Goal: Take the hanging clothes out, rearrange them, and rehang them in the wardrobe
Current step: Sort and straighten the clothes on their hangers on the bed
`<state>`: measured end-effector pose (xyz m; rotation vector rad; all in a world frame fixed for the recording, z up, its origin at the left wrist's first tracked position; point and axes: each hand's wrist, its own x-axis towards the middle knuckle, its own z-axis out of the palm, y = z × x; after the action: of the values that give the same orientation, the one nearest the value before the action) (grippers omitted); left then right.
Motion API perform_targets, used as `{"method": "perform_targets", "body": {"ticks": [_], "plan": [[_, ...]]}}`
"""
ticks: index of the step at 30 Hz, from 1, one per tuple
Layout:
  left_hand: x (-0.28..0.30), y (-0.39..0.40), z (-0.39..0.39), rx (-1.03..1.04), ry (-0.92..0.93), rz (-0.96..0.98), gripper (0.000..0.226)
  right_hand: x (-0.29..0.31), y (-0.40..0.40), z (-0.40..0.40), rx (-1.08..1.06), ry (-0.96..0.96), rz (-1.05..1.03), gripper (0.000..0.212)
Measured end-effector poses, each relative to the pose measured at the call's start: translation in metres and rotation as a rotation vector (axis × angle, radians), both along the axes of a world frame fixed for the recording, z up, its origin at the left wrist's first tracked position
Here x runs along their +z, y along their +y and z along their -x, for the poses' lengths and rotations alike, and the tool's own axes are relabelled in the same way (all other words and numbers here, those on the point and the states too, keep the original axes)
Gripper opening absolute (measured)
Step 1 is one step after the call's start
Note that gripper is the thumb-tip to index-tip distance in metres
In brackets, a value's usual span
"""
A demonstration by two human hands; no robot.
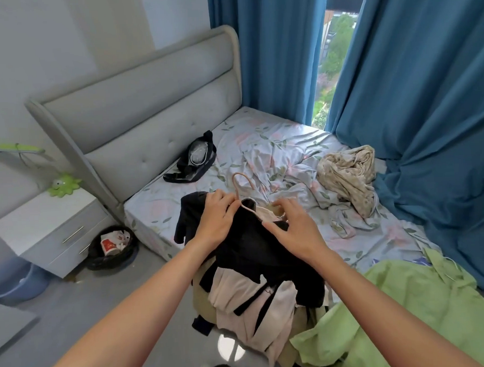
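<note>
A pile of clothes lies on the near corner of the bed (275, 143), hanging over its edge. On top is a black garment (249, 246) on a pale pink hanger (242, 183) whose hook points toward the headboard. Below it hang a pale pink and black garment (248, 302) and olive fabric. My left hand (216, 220) grips the black garment's left shoulder beside the hanger neck. My right hand (294, 225) pinches the fabric at the collar on the right.
A green sheet (393, 315) lies at the near right. A crumpled floral cloth (348, 173) and a black waist bag (195, 160) lie on the bed. Blue curtains (425, 92) hang right. A white nightstand (48, 228), black bin (112, 247) and blue bucket (15, 282) stand left.
</note>
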<state>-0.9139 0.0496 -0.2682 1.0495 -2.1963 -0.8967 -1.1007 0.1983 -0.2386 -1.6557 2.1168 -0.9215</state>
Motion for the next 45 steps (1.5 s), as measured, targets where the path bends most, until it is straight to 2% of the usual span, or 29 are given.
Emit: {"method": "perform_targets", "body": {"ticks": [3,10,15,16,20,26,32,34,38,42,43,45], "plan": [[-0.001,-0.014,-0.007,-0.046,0.000,0.002,0.015,0.031,-0.035,-0.008,0.078,-0.005,0.111,0.041],[-0.010,-0.049,-0.024,-0.209,-0.017,0.077,0.010,0.072,-0.101,-0.030,0.317,0.169,0.181,0.019],[-0.020,-0.079,-0.050,-0.265,-0.034,0.103,0.012,0.082,-0.123,-0.037,0.499,0.345,0.018,0.041],[-0.022,-0.084,-0.055,-0.280,-0.044,0.112,0.012,0.083,-0.128,-0.041,0.530,0.404,0.008,0.040],[-0.028,-0.102,-0.068,-0.317,-0.016,0.126,0.010,0.085,-0.146,-0.053,0.606,0.502,0.042,0.010],[-0.037,-0.112,-0.084,-0.302,-0.051,0.078,0.015,0.086,-0.176,-0.067,0.688,0.510,0.011,0.005],[-0.043,-0.094,-0.111,-0.108,-0.031,-0.159,0.031,0.089,-0.216,-0.092,0.769,0.511,0.011,0.007],[-0.040,-0.086,-0.123,-0.049,0.022,-0.324,0.041,0.088,-0.231,-0.102,0.761,0.498,0.043,0.008],[-0.037,-0.091,-0.158,-0.016,0.015,-0.617,0.036,0.077,-0.257,-0.117,0.679,0.515,0.079,0.016],[-0.042,-0.133,-0.190,-0.116,-0.060,-0.643,0.061,0.061,-0.292,-0.127,0.582,0.490,0.002,0.025],[-0.045,-0.147,-0.196,-0.148,-0.066,-0.651,0.062,0.057,-0.302,-0.128,0.548,0.468,-0.027,0.026],[-0.051,-0.180,-0.206,-0.196,-0.078,-0.652,0.047,0.047,-0.322,-0.131,0.460,0.428,-0.070,0.025]]}}
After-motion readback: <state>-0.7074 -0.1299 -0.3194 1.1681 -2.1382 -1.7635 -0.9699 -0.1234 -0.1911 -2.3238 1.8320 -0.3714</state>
